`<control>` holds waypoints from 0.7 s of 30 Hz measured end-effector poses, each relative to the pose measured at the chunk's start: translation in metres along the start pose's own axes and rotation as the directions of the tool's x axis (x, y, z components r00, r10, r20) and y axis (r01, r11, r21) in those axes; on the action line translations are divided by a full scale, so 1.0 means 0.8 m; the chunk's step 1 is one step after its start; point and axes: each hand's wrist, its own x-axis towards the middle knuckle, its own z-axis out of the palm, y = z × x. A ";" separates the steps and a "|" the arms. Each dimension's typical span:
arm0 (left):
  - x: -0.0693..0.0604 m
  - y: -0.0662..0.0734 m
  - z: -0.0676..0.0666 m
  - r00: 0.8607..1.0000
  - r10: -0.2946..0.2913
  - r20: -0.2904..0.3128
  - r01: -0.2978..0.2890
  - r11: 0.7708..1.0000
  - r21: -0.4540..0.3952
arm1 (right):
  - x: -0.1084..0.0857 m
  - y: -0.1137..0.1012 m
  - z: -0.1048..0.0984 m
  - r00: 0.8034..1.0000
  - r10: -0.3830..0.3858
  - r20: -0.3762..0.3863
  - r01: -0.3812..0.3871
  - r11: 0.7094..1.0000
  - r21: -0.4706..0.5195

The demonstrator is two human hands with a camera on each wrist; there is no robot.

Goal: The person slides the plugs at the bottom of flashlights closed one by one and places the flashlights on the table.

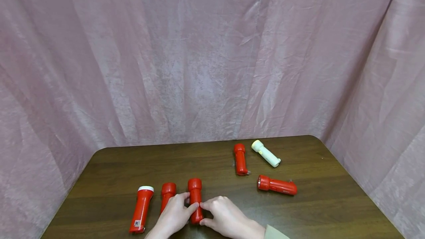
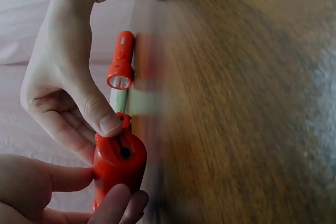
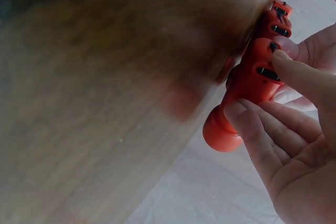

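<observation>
Both hands are on one red flashlight (image 1: pixel 194 185) lying on the table near its front, its head pointing away from the person. From the left, my left hand (image 1: pixel 173 214) holds its body between thumb and fingers. My right hand (image 1: pixel 223 215) holds the opposite side, with the thumb near the tail end. The left wrist view shows the tail of this flashlight (image 2: pixel 119 169) between the two hands. Just left of it lies a second red flashlight (image 1: pixel 168 189), partly hidden by the left hand. Farther left is a red flashlight with a white rim (image 1: pixel 142 207).
Toward the back right of the brown wooden table (image 1: pixel 132 165) lie a red flashlight (image 1: pixel 240 159) and a pale green-white flashlight (image 1: pixel 266 154). Another red flashlight (image 1: pixel 278 186) lies sideways in front of them. A pink curtain (image 1: pixel 206 65) hangs behind the table.
</observation>
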 end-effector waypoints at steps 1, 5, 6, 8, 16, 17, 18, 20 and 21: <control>0.000 -0.001 0.000 1.000 -0.001 0.002 0.001 1.000 0.002 | 0.001 0.000 0.001 1.000 -0.004 0.003 0.004 1.000 -0.008; 0.001 -0.003 0.001 1.000 -0.006 0.006 0.006 1.000 0.027 | 0.003 0.000 0.003 1.000 -0.008 0.016 0.008 1.000 -0.030; 0.001 -0.004 0.001 1.000 -0.006 0.006 0.006 0.999 0.032 | 0.003 0.000 0.004 1.000 -0.007 0.018 0.008 0.999 -0.035; 0.001 -0.005 0.001 1.000 -0.004 0.001 0.004 0.999 0.047 | 0.004 0.000 0.005 1.000 -0.002 0.026 0.003 0.999 -0.039; 0.001 -0.008 -0.001 1.000 0.017 0.005 -0.017 1.000 0.023 | 0.006 -0.001 0.007 1.000 0.007 0.030 -0.006 0.999 -0.047; 0.001 -0.008 -0.001 1.000 0.016 0.008 -0.016 1.000 0.015 | 0.006 -0.001 0.007 1.000 0.006 0.028 -0.004 0.999 -0.049; 0.001 -0.008 -0.001 1.000 0.013 0.011 -0.013 1.000 0.008 | 0.007 -0.002 0.007 1.000 0.006 0.028 -0.005 0.999 -0.048; 0.001 -0.008 -0.002 1.000 0.006 0.016 -0.006 1.000 0.001 | 0.007 -0.002 0.007 1.000 0.006 0.030 -0.004 0.999 -0.049; 0.001 -0.008 -0.003 1.000 0.001 0.019 -0.001 1.000 0.004 | 0.008 -0.002 0.007 1.000 0.006 0.031 -0.005 0.999 -0.050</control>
